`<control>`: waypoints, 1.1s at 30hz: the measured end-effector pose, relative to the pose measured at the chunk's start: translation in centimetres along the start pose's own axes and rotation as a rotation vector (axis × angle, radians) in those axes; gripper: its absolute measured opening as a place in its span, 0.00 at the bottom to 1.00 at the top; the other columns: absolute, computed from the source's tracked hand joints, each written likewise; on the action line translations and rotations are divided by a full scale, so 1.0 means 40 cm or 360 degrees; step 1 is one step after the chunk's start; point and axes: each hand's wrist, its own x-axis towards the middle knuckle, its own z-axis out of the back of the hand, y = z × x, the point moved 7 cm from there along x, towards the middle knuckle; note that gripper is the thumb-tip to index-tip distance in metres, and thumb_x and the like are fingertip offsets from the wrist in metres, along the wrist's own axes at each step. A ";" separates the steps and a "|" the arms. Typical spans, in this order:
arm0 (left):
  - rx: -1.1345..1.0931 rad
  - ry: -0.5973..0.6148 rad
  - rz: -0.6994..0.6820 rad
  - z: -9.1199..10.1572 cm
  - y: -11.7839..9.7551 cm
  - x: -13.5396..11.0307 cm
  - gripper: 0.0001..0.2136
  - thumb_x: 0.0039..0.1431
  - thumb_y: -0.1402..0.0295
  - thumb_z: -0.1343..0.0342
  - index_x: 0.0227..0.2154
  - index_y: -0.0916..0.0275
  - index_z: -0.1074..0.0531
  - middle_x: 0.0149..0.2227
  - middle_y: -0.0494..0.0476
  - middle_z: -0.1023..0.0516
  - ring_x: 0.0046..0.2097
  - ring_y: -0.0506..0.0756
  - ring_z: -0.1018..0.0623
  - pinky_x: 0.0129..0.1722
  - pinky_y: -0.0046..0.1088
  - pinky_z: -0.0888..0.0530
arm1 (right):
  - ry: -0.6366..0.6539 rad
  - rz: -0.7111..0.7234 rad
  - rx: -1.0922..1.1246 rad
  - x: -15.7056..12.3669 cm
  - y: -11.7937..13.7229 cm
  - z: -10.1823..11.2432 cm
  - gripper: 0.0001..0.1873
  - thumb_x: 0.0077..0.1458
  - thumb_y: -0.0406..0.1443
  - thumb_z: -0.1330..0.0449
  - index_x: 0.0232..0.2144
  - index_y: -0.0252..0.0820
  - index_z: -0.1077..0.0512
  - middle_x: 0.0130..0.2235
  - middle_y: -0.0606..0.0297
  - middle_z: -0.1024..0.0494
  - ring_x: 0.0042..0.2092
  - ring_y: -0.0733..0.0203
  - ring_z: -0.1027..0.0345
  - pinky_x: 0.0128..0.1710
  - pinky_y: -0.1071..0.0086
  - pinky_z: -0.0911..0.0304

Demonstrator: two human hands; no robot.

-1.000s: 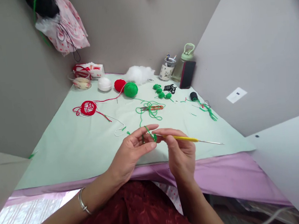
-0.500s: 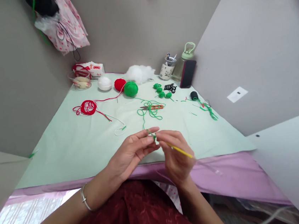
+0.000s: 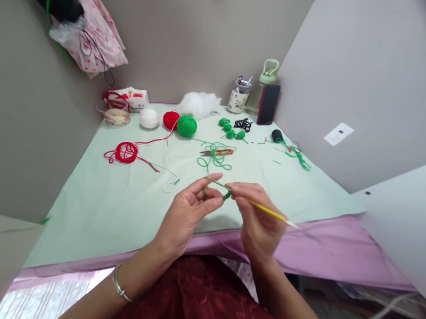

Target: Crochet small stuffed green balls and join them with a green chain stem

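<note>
A small green crocheted piece (image 3: 226,195) is held just above the near edge of the worktop (image 3: 89,213). It is pinched by the fingers of the left hand (image 3: 188,213), and the green working strand (image 3: 213,181) is drawn taut over the raised index finger. A yellow crochet hook (image 3: 268,212) is gripped in the closed fingers of the right hand (image 3: 257,221), with its tip at the piece and its shaft slanting toward the near right corner. The work is judged to be at an early stage. Only a bud of stitches is seen, while a cluster of fuller green pieces (image 3: 229,130) is laid out toward the far edge, so most of the stitching appears to be left. The strand is fed from loose green loops (image 3: 215,157) at mid-worktop, which are draped over a pair of scissors (image 3: 218,153); a snag there is judged possible. Behind these, a green yarn ball (image 3: 186,126), a red ball (image 3: 171,119) and a white ball (image 3: 149,118) are lined up near the far edge, beside white stuffing (image 3: 198,104). A red tangle (image 3: 126,152) lies toward the left edge, and a black spool (image 3: 276,135) with green scraps (image 3: 296,158) lies along the right edge. A pen cup (image 3: 238,101), a bottle (image 3: 266,85) and a phone (image 3: 267,104) are set in the far right corner, well apart from the hands.
</note>
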 end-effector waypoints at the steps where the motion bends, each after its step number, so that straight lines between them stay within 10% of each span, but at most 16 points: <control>1: -0.0003 0.0019 0.0011 0.000 -0.003 0.000 0.22 0.55 0.69 0.29 0.53 0.55 0.20 0.36 0.49 0.23 0.41 0.49 0.25 0.50 0.28 0.32 | 0.0024 -0.0128 0.0114 0.005 -0.016 0.002 0.12 0.64 0.30 0.39 0.43 0.50 0.18 0.40 0.62 0.16 0.41 0.58 0.23 0.41 0.61 0.26; 12: 0.0144 0.0084 0.0016 -0.001 -0.022 0.002 0.19 0.58 0.68 0.34 0.53 0.58 0.20 0.34 0.50 0.26 0.39 0.50 0.28 0.48 0.30 0.32 | 0.0089 -0.0729 0.0771 0.016 -0.064 0.004 0.11 0.67 0.39 0.41 0.35 0.43 0.21 0.34 0.63 0.17 0.29 0.65 0.27 0.32 0.69 0.28; 33: 0.0290 -0.0083 -0.0241 0.017 -0.041 -0.001 0.15 0.57 0.67 0.30 0.48 0.52 0.17 0.32 0.48 0.25 0.37 0.48 0.28 0.42 0.23 0.32 | 0.0290 0.0284 -0.0129 -0.001 0.048 0.021 0.16 0.66 0.25 0.47 0.49 0.45 0.25 0.40 0.62 0.17 0.41 0.58 0.22 0.39 0.61 0.25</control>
